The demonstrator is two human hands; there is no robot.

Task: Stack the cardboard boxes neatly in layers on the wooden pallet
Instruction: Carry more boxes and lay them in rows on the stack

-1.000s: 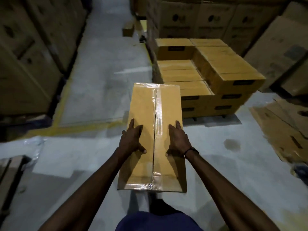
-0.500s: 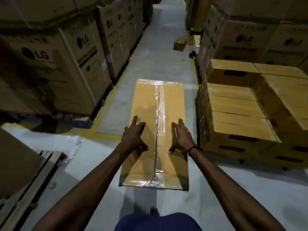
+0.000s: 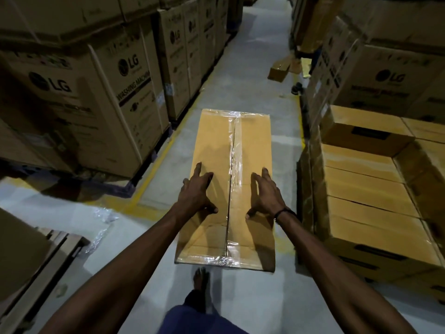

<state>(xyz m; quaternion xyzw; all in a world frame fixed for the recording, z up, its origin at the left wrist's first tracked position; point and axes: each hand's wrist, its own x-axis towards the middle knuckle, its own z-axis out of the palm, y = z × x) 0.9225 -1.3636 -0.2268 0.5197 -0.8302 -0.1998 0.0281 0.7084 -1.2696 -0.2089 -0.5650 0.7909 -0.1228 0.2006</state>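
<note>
While hands (image 3: 226,196) carry it, long box (image 3: 231,150) points straight ahead, tape seam lengthwise

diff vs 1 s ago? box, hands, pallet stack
The person turned left while walking: the stacked boxes slid from ahead to the right edge, and the LG cartons came in on the left. Unchanged: left hand and right hand flat on the taped cardboard box, carried lengthwise.

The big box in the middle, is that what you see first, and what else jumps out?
Yes: the long taped cardboard box fills the middle, with the left hand and right hand spread flat on top. Stacked tan boxes sit to its right, and tall washing machine cartons line the left.
</note>
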